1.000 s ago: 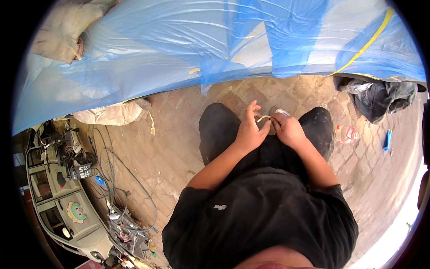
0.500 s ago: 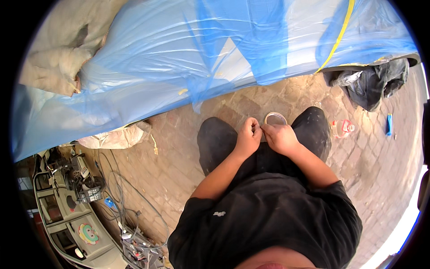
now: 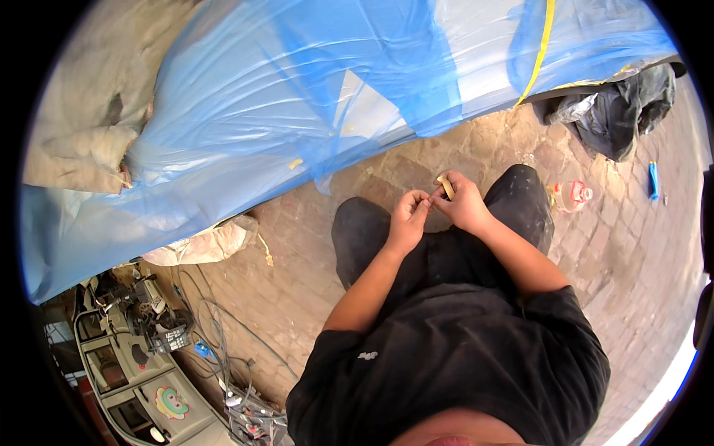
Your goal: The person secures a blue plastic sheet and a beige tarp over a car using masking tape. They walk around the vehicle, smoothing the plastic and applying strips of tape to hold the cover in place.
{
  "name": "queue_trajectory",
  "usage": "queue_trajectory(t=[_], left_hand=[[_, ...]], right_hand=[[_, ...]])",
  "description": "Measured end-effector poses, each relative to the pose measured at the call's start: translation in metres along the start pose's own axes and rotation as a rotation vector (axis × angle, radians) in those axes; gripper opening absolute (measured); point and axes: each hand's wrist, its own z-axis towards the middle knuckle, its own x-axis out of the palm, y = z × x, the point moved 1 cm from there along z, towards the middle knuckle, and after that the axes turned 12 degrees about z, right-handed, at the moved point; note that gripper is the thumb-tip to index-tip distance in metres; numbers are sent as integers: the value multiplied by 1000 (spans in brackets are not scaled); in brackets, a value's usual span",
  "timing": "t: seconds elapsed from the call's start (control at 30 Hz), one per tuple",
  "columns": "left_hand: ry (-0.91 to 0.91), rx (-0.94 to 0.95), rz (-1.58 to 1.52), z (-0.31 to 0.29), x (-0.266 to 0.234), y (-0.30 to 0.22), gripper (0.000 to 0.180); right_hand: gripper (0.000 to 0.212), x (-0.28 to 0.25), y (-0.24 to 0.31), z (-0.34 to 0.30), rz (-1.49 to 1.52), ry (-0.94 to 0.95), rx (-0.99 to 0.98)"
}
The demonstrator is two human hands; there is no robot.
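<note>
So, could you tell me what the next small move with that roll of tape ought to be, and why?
Probably pull the left hand slowly away from the right hand to draw a strip off the tape roll. The right hand holds the pale roll edge-on, and the left fingertips pinch right beside it, seemingly on the loose end. The blue plastic sheet lies just ahead.

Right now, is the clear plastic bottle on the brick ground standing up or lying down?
Lying down. The clear plastic bottle rests on its side on the brick ground, beside the person's knee.

Two hands (image 3: 407,219), one tape roll (image 3: 446,187), one bottle (image 3: 571,195).
</note>
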Motion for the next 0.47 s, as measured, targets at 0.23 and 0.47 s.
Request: queue_trajectory(t=[0.23,0.47], left_hand=[[-77,13,-36,-14,10,-20,36],[-148,202,448,-4,-12,-20,52]], right_hand=[[25,8,8,-7,73,-58,-53],[25,-1,45,13,121,-84,-263]])
